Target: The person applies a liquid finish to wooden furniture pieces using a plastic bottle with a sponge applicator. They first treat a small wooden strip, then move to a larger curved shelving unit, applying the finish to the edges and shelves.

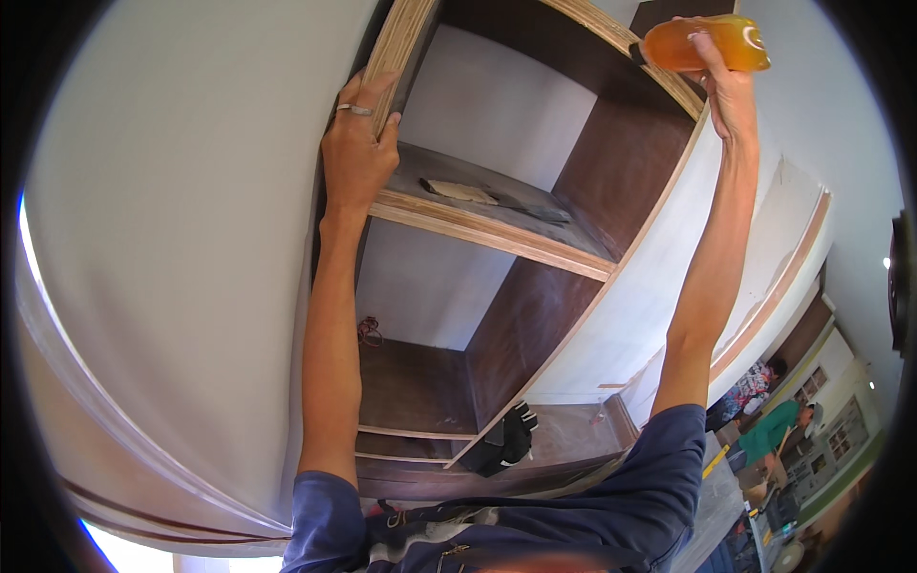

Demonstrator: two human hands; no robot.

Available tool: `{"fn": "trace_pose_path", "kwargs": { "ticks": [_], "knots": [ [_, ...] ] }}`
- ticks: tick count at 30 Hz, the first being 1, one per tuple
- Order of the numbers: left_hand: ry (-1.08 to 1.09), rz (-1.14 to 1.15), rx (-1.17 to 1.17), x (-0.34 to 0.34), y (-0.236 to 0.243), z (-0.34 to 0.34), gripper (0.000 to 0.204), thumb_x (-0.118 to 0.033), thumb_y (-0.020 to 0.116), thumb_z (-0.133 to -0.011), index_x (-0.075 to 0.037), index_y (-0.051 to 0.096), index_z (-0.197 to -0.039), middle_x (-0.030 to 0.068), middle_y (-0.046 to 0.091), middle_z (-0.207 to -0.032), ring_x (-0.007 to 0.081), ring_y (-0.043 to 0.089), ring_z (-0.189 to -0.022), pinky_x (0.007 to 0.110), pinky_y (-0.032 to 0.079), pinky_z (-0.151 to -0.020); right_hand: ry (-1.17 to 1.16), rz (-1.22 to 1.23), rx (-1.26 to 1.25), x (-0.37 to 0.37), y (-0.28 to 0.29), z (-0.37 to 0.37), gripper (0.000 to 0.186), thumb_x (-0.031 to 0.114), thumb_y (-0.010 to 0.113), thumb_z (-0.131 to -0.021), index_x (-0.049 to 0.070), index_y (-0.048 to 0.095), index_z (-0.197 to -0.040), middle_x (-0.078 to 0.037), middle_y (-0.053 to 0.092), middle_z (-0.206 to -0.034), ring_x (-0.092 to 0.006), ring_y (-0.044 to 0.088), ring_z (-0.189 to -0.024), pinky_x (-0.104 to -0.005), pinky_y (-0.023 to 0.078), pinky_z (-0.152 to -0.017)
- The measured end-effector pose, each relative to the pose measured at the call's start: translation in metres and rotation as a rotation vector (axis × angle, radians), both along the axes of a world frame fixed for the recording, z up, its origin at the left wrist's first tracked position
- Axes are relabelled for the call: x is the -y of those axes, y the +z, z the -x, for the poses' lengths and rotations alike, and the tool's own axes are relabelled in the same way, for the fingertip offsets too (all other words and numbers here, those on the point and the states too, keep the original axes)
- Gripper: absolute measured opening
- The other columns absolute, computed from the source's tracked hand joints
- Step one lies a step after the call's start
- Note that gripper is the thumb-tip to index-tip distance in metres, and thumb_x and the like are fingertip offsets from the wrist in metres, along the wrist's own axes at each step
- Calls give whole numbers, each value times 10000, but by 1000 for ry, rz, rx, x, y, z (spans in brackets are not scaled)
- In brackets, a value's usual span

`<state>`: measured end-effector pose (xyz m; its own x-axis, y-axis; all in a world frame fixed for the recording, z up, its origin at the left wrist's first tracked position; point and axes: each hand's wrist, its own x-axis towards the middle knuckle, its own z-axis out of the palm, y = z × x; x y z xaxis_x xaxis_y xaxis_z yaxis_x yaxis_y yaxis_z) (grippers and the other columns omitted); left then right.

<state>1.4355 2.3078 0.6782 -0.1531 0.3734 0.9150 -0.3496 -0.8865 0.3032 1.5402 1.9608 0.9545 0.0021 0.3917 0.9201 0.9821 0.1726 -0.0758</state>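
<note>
An open wooden shelf unit [516,243] with raw plywood front edges and dark inner sides stands before me. My left hand [361,143], with a ring on one finger, wraps round its upper left plywood upright [401,43]. Up at the top right, my right hand [718,81] grips a clear plastic bottle [683,45] of amber liquid, likely glue. The bottle lies on its side, its dark tip pointing left at the unit's top plywood edge [611,29]. Whether the tip touches the wood I cannot tell.
A scraper-like flat piece [540,212] and a tan scrap [458,191] lie on the middle shelf. Below the unit sits a black glove or bag [506,439]. A pale wall [181,239] closes the left side. Two people [769,430] are far off at lower right.
</note>
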Motion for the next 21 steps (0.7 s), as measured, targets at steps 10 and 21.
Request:
{"fn": "trace_pose_path", "kwargs": {
  "ticks": [10,21],
  "knots": [
    [40,-34,8,-1,1,0,500,-54,717,-898,-228,615,-1356,182,581,-1429,373,599,-1290,438,548,-1040,404,-280,-265,-8,9,-55,526,219,790,-929,-15,507,-1307,-173,611,-1276,-355,635,-1204,-617,574,-989],
    [71,-38,3,0,1,-1,499,-61,720,-900,-233,615,-1356,175,584,-1424,368,598,-1291,443,548,-1046,107,-560,122,-41,-16,-40,327,187,843,-879,-20,702,-1090,-104,730,-1051,-226,727,-933,-419,611,-914]
  ]
}}
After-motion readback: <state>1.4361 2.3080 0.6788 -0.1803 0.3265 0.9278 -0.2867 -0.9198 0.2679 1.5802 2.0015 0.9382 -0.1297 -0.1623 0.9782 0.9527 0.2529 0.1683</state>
